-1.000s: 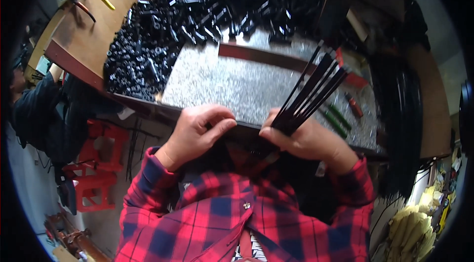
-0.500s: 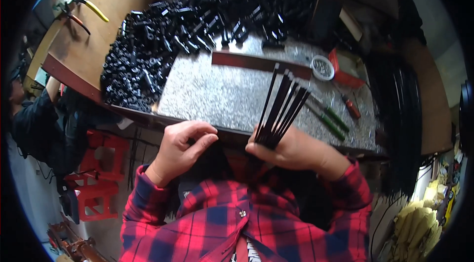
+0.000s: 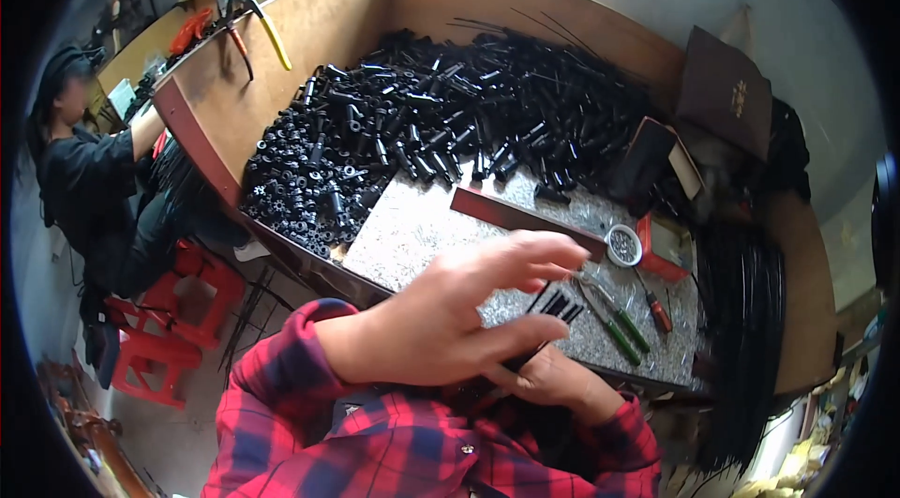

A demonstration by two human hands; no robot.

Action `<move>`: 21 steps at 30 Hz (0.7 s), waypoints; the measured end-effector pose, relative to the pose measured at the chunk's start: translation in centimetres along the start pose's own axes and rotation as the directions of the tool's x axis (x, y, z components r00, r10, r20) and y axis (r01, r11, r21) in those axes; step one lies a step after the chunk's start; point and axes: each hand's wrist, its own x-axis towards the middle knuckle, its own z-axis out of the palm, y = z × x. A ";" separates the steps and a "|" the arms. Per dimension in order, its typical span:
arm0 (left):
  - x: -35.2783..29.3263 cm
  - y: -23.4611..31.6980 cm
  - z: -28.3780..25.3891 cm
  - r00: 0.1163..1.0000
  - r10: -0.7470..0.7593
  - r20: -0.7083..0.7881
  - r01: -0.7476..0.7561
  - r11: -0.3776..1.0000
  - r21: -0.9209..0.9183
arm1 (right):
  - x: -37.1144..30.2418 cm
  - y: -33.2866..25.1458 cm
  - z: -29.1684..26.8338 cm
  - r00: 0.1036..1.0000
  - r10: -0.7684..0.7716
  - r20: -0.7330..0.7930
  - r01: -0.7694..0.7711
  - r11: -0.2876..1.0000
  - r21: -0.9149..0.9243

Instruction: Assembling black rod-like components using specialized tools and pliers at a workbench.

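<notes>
My left hand (image 3: 441, 320) is raised in front of the bench edge, fingers stretched out and thumb apart, holding nothing visible. Partly behind it, my right hand (image 3: 567, 384) is closed round a bundle of thin black rods (image 3: 560, 307). Only the rods' upper ends show between the left thumb and fingers; the rest is covered. Beyond the hands lies a speckled stone slab (image 3: 403, 226) with a dark red metal strip (image 3: 506, 216) across it. Two green-handled tools (image 3: 626, 337) and a red-handled screwdriver (image 3: 660, 312) lie right of the rods.
Black tubular parts (image 3: 450, 90) are heaped inside the wooden bench wall (image 3: 525, 1). A white cup of small metal pieces (image 3: 623, 246) stands by a red box (image 3: 664, 259). Long black rods (image 3: 745, 310) hang at the right. A co-worker (image 3: 94, 170) sits left, near red stools (image 3: 155, 362).
My left hand has risen and moved right, its fingers straightening over the rods. The right hand has dropped slightly with the rods. The view has tilted up, showing more wall and bench back.
</notes>
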 end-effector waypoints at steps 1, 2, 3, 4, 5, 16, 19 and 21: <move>0.4 0.0 0.5 0.999 -0.021 0.033 0.025 0.993 -0.115 | 0.1 -0.2 0.0 0.996 -0.093 -0.016 0.092 0.993 -0.081; 0.8 -0.6 0.9 0.998 0.025 0.057 -0.015 0.984 -0.176 | 0.1 -0.3 0.1 0.982 -0.187 -0.024 0.181 0.970 -0.160; 1.2 -0.5 1.5 1.000 -0.010 0.006 0.011 0.972 -0.236 | 0.1 0.0 0.2 0.981 -0.193 -0.017 0.187 0.968 -0.167; 1.4 -0.7 1.3 0.998 0.032 0.057 -0.025 0.993 -0.115 | 0.0 0.5 0.4 0.974 -0.224 -0.034 0.213 0.956 -0.203; 1.7 -1.0 1.1 0.992 0.065 0.112 -0.066 0.998 0.007 | -0.1 0.9 0.6 0.965 -0.256 -0.049 0.238 0.941 -0.239; 0.1 -0.2 2.6 0.946 0.304 0.113 -0.302 0.953 -0.032 | -3.0 1.5 0.8 0.999 -0.047 -0.017 0.050 0.940 0.337; -0.6 -0.1 3.4 0.939 0.321 0.125 -0.313 0.946 -0.083 | -0.1 0.1 0.4 0.916 -0.363 -0.170 0.353 0.931 -0.090; -1.2 0.3 3.1 0.933 0.285 0.221 -0.282 0.958 -0.046 | -0.6 -2.9 0.0 0.920 0.372 -0.123 -0.299 0.870 0.393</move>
